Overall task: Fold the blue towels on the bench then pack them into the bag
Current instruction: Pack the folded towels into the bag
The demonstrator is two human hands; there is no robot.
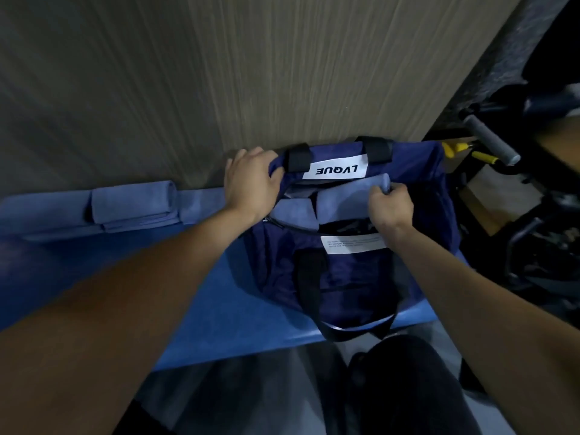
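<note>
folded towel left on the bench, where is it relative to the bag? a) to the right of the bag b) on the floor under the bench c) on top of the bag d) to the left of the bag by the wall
d: the folded towel lies on the bench against the wall, left of the bag, whose rim the left hand grips while the right hand pushes another towel into the bag.
</note>
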